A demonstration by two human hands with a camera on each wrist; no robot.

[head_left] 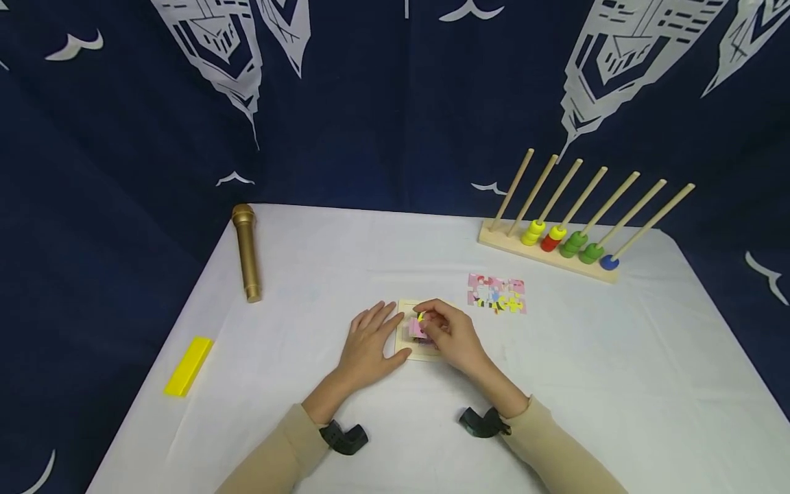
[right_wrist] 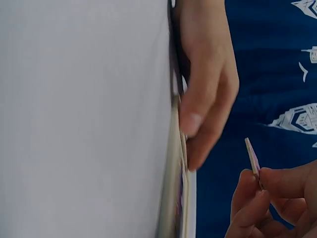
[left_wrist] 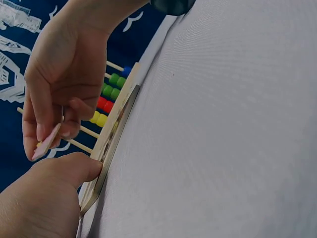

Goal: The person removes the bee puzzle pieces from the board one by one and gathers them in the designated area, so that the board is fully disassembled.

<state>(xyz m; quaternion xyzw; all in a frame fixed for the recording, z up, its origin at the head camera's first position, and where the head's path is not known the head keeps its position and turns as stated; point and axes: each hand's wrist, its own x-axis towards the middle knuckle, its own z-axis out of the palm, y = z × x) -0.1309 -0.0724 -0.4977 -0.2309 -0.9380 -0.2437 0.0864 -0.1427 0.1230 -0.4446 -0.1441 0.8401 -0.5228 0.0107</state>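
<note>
A small wooden puzzle tray (head_left: 417, 352) lies flat on the white table in front of the person. The left hand (head_left: 369, 346) rests at its left side with fingers spread; in the left wrist view the left thumb (left_wrist: 86, 167) touches the tray's edge. Above the tray, the right hand (head_left: 455, 337) pinches a pink puzzle piece (head_left: 416, 328) between thumb and fingers. That thin piece (right_wrist: 251, 154) is tilted and held clear of the tray in the right wrist view. Several pink and yellow puzzle pieces (head_left: 478, 282) lie grouped to the tray's right.
A wooden bead stand (head_left: 524, 256) with upright rods and coloured beads is at the back right. A gold microphone (head_left: 248, 254) lies at the back left, and a yellow block (head_left: 188, 366) is near the left edge. A dark blue patterned curtain (head_left: 370, 137) hangs behind the table.
</note>
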